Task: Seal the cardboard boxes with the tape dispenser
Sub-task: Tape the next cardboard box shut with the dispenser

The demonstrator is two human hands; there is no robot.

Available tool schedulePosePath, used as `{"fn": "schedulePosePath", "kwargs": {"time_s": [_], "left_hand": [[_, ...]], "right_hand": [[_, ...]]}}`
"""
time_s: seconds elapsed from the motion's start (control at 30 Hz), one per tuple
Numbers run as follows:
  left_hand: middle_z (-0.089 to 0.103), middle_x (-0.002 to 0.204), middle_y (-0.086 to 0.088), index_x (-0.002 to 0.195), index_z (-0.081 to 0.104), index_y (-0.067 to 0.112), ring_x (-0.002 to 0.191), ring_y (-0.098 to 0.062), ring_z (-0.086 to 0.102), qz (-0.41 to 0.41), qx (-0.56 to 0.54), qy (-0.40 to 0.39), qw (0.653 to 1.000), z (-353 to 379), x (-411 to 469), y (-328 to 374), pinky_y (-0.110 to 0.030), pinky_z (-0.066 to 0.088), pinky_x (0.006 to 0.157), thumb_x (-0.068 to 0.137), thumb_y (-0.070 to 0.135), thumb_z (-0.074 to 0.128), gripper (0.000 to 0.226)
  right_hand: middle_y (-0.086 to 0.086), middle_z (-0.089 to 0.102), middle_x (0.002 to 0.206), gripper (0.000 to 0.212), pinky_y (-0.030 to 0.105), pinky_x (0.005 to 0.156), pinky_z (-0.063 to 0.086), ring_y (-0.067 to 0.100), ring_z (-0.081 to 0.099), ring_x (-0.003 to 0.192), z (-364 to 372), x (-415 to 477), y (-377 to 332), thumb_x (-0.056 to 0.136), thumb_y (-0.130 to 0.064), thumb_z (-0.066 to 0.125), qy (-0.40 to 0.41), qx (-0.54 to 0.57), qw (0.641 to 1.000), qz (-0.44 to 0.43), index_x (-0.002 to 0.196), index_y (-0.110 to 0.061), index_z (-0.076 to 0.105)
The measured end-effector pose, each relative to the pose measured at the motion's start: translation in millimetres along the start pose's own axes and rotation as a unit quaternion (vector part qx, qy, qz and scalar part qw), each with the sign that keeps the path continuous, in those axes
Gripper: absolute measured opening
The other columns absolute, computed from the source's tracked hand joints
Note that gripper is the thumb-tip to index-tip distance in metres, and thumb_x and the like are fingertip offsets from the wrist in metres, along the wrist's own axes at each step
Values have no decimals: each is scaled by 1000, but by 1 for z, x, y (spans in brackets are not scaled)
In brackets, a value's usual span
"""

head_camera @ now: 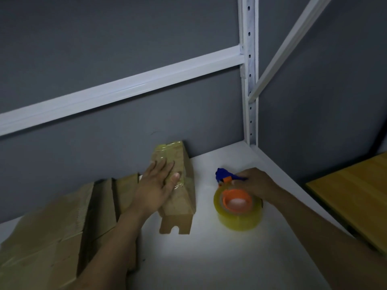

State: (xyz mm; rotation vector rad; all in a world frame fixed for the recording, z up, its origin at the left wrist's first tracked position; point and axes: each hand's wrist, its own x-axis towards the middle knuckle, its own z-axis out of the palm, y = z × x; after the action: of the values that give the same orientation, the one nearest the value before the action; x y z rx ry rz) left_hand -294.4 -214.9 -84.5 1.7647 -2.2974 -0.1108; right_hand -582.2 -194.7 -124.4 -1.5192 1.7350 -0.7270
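- Where the lower left corner comes closest to the camera, a row of cardboard boxes [52, 233] lies packed side by side on the white shelf [209, 258]. The light is too dim to tell whether their seams carry tape.
- Right of centre and a little farther in, the tape dispenser [238, 208] rests on the shelf. Its yellowish roll lies flat, with the orange hub up and the blue handle pointing toward the wall.
- The right hand [256, 183] comes onto it from the right with fingers curled over the blue handle. It has a hold on the tool, which is not lifted.
- Just left of the dispenser and apart from it, a small box [178, 208] stands alone. Glossy tape covers its top and wrinkles down one side.
- The left hand [160, 181] lies flat on that taped top, fingers straight and thumb toward the dispenser. It presses rather than grips.
- At the right edge, a wooden board [356, 206] lies beyond the shelf's rim.
- Farthest back, a white crossbeam [125, 88] and a perforated upright [249, 70] stand against the grey wall [104, 38].
- Judged from this, the step in hand is smoothing the strip down on the small box, which looks about done.
- The next move would likely call for setting this box aside and drawing one from the lower-left row toward the middle. The dispenser would then be raised so its tape end meets a seam, while the left hand steadies the flaps.
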Motion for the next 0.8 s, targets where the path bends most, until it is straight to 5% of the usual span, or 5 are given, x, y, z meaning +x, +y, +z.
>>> {"fn": "schedulePosePath", "kwargs": {"time_s": [0.1, 0.2, 0.27, 0.43, 0.8], "left_hand": [[9, 161, 9, 152, 19, 33, 149, -13, 1, 15, 4, 7, 1000, 0, 1, 0, -29, 0, 119, 74, 77, -2, 92], [8, 161, 9, 153, 17, 34, 149, -12, 0, 15, -1, 0, 1000, 1, 1, -2, -28, 0, 118, 73, 77, -4, 93], [8, 162, 9, 153, 18, 33, 149, -12, 0, 18, -4, 2, 1000, 1, 0, -1, -25, 0, 117, 73, 77, -4, 93], [4, 162, 11, 153, 14, 35, 149, -11, -3, 23, 0, -9, 1000, 1, -1, -5, -24, -2, 115, 74, 78, -4, 92], [10, 162, 10, 151, 24, 34, 149, -10, -2, -5, -59, -16, 998, -3, -2, -4, -26, 1, 115, 89, 70, 21, 72]], "right_hand": [[9, 63, 77, 26, 32, 66, 47, 19, 57, 71, 27, -5, -37, 94, -23, 56, 147, -35, 981, -123, 76, -5, 64], [8, 66, 100, 23, 29, 77, 54, 19, 63, 88, 58, -9, -77, 98, -32, 49, 1, 165, 986, -22, 102, -13, 61], [10, 64, 116, 33, 33, 84, 55, 24, 65, 100, 71, -8, -85, 95, -32, 56, -130, 357, 922, 75, 121, -10, 54], [15, 64, 103, 29, 35, 85, 53, 18, 57, 78, 77, 1, -75, 88, 1, 62, -107, 530, 833, 118, 116, -8, 61], [9, 58, 105, 45, 29, 56, 46, 22, 57, 87, 158, -2, -59, 92, -46, 52, -22, 383, 912, 144, 121, -11, 51]]}}
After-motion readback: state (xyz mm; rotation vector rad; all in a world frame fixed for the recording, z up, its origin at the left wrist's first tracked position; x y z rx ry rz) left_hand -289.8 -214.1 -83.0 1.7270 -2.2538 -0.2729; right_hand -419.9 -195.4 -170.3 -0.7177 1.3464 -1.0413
